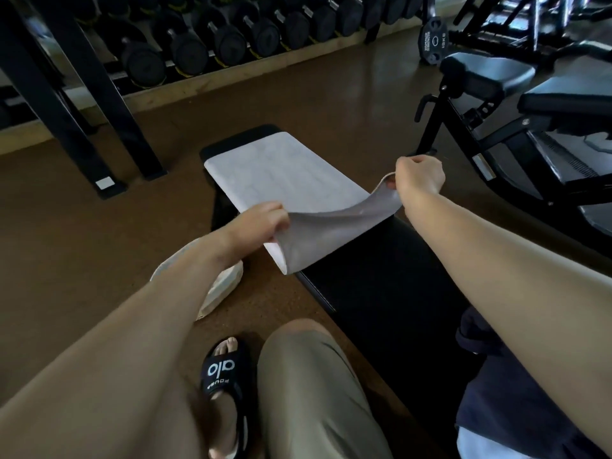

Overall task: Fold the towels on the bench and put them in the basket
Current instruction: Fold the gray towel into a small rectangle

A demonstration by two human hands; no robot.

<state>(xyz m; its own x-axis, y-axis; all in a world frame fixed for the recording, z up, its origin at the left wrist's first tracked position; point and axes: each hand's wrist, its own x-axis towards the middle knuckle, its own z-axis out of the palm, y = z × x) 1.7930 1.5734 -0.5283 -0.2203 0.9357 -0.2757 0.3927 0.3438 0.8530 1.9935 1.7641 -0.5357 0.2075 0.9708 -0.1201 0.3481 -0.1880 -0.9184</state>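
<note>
A gym floor (82, 233) is seen, with a rack of dumbbells (198, 38) at the far left and other equipment at the right. A long black padded surface (381, 276) runs from near to far in the middle. A white towel (281, 173) is spread flat over its far end, and its near edge is lifted off the padding. The near left corner is pinched in the left hand (261, 223); the near right corner is gripped in the clenched right hand (419, 175). A pale fabric object (222, 286), possibly the basket, lies on the floor just left of the surface, partly hidden by the left forearm. The first fold appears only begun; folding remains to be finished and nothing can be seen placed in a basket.
</note>
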